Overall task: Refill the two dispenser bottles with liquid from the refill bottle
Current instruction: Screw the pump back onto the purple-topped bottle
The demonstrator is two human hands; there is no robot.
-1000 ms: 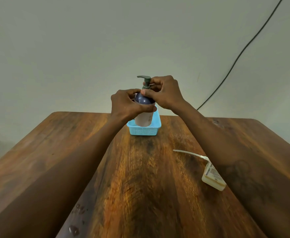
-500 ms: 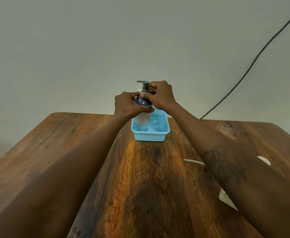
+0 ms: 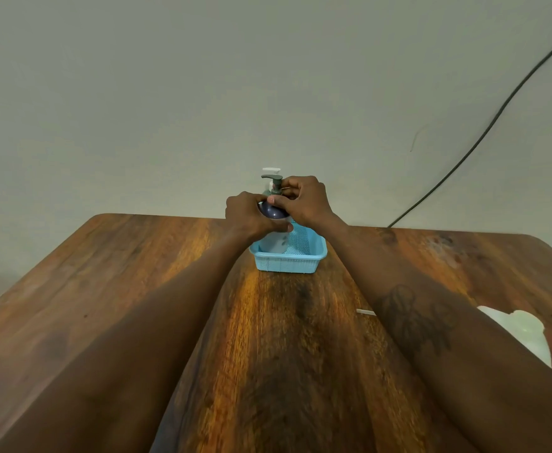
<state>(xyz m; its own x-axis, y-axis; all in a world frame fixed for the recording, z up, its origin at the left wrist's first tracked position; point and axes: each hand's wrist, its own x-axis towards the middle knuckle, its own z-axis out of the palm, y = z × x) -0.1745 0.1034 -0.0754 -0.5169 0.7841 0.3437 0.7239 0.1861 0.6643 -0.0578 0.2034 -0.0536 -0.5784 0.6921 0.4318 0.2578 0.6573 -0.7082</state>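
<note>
Between left hand [image 3: 247, 214] and right hand [image 3: 304, 199], dispenser bottle [image 3: 274, 232].

The counter [image 3: 287, 338] between the forearms lies bare up to the basket [image 3: 289, 261]. The basket's right half is free; a bottle [image 3: 274, 240] fills its left.

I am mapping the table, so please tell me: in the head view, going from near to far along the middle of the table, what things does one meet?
Bare wooden table → blue basket → dispenser bottle held by the left hand and right hand → white pump top behind it → wall.
</note>
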